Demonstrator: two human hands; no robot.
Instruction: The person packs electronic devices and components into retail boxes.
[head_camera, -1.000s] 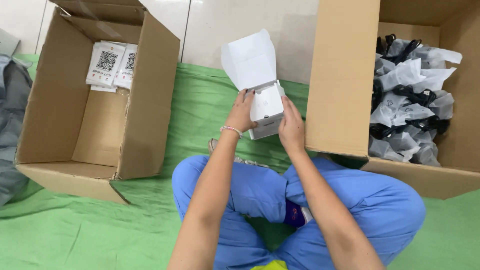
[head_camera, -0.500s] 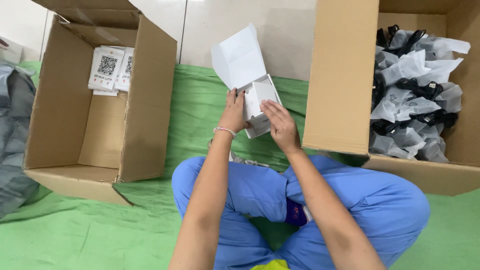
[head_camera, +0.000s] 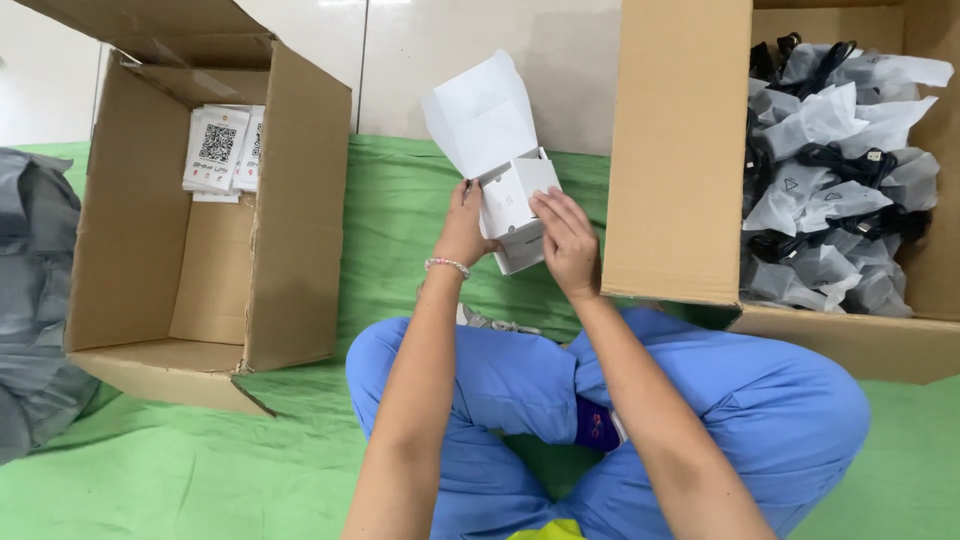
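Small white carton (head_camera: 512, 205): lid flap open, raised and tilted up-left; body angled, held off the floor between left-hand fingers (head_camera: 466, 196) and right-hand fingers (head_camera: 556, 208), both touching.

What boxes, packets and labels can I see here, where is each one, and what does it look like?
Small white carton: centre, held by left hand and right hand, lid flap up.
Brown cardboard box: left, on its side, open.
White packets: stacked inside it at the back, black square code patterns.
Second brown cardboard box: right, open.
Pale bags of black cables: piled inside it.
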